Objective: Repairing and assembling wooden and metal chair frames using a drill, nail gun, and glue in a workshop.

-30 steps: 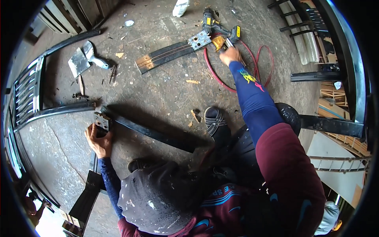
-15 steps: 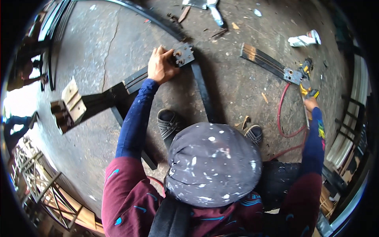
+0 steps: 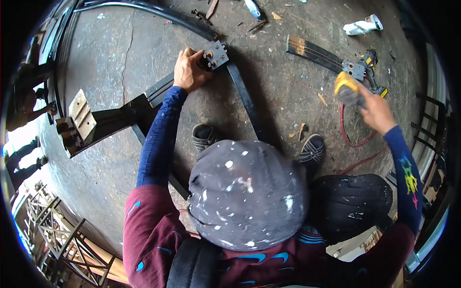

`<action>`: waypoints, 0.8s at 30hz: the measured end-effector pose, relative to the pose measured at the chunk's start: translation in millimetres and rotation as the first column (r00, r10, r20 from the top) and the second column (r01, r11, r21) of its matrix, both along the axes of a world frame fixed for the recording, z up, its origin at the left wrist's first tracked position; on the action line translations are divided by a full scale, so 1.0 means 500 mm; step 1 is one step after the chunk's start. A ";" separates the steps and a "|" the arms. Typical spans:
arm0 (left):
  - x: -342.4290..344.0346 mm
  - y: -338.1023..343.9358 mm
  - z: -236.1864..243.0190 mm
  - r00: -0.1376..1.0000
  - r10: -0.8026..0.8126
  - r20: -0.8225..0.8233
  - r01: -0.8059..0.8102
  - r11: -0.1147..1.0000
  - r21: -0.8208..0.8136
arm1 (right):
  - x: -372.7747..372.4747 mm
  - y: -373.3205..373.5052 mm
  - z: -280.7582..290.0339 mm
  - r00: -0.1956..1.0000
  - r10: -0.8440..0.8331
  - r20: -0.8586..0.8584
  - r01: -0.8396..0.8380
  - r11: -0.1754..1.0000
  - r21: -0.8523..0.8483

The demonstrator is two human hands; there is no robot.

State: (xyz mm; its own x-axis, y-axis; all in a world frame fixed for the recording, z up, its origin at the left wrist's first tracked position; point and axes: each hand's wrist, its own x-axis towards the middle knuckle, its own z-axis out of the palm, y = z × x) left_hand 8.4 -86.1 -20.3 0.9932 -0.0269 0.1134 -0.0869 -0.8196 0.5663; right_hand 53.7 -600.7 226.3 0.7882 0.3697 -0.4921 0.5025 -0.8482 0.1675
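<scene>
My left hand (image 3: 188, 73) is closed around a black metal bar (image 3: 161, 90), its fingers beside a grey drilled plate (image 3: 215, 55) fixed at the bar's end. Round studs or bolts show on that plate. In my right hand (image 3: 377, 111) is a yellow-and-grey tool (image 3: 348, 87), smeared by motion; it looks like a mallet head, but I cannot tell surely. The tool hangs just in front of a second plate (image 3: 353, 69) on another black bar (image 3: 314, 54). Beside that plate a yellow-and-black cordless drill (image 3: 369, 74) lies on the floor.
A black leg bar (image 3: 247, 103) runs from the left plate toward my bent knees. Wooden slats (image 3: 82, 117) rest at the left end. A red hose (image 3: 357, 144) curves at the right. A white bottle (image 3: 363, 26) lies behind. People stand at the far left.
My right hand has come up and left from beside the drill, bringing the yellow-and-grey tool in front of the right plate. My left hand keeps its hold; the whole view has shifted slightly.
</scene>
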 end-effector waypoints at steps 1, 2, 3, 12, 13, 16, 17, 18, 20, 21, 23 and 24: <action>0.000 0.002 -0.003 1.000 0.002 0.010 -0.002 1.000 0.005 | -0.006 -0.005 -0.036 0.993 0.115 0.014 -0.114 0.993 -0.019; -0.007 0.004 -0.006 0.999 0.002 0.053 -0.002 1.000 0.000 | -0.014 0.002 -0.077 0.990 0.141 0.010 -0.140 0.989 -0.051; -0.009 0.009 -0.008 0.995 0.002 0.096 -0.001 1.000 -0.005 | -0.023 0.010 -0.114 0.986 0.168 0.004 -0.167 0.983 -0.082; -0.006 0.028 0.002 0.996 -0.085 -0.013 0.084 0.996 -0.027 | -0.095 -0.043 -0.308 0.955 0.279 0.098 -0.295 0.929 0.223; -0.006 0.025 0.003 0.997 -0.080 -0.018 0.080 0.997 -0.019 | -0.102 -0.048 -0.317 0.960 0.264 0.089 -0.278 0.927 0.251; -0.013 0.017 0.006 0.997 -0.062 -0.038 0.060 0.997 -0.045 | -0.097 -0.065 -0.328 0.963 0.269 0.033 -0.268 0.926 0.264; -0.014 0.017 0.006 0.998 -0.051 -0.047 0.049 0.998 -0.045 | -0.091 -0.066 -0.325 0.961 0.276 0.008 -0.268 0.924 0.272; -0.016 0.018 0.005 0.998 -0.038 -0.042 0.037 0.999 -0.016 | -0.083 -0.070 -0.330 0.955 0.292 -0.056 -0.272 0.934 0.230; -0.018 0.007 0.014 0.999 -0.008 -0.045 0.008 1.000 0.003 | -0.068 -0.079 -0.329 0.935 0.337 -0.111 -0.304 0.922 0.240; -0.019 0.001 0.016 0.998 -0.007 -0.061 0.008 1.000 0.016 | -0.058 -0.082 -0.322 0.916 0.370 -0.155 -0.326 0.912 0.250; -0.018 0.003 0.028 0.997 0.020 -0.077 -0.017 0.999 0.040 | -0.018 -0.044 -0.278 0.884 0.443 -0.150 -0.393 0.877 0.277; -0.018 0.008 0.031 0.996 -0.004 -0.087 0.009 0.998 0.063 | 0.012 -0.009 -0.245 0.843 0.449 -0.296 -0.421 0.894 0.155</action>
State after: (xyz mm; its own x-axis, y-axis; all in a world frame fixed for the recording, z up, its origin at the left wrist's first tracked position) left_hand -0.5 -82.0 -5.0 0.9990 -0.0380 0.0249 -0.0454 -0.8535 0.5192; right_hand 60.0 -605.2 103.6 0.3445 0.6872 -0.6396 0.8368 -0.5336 -0.1226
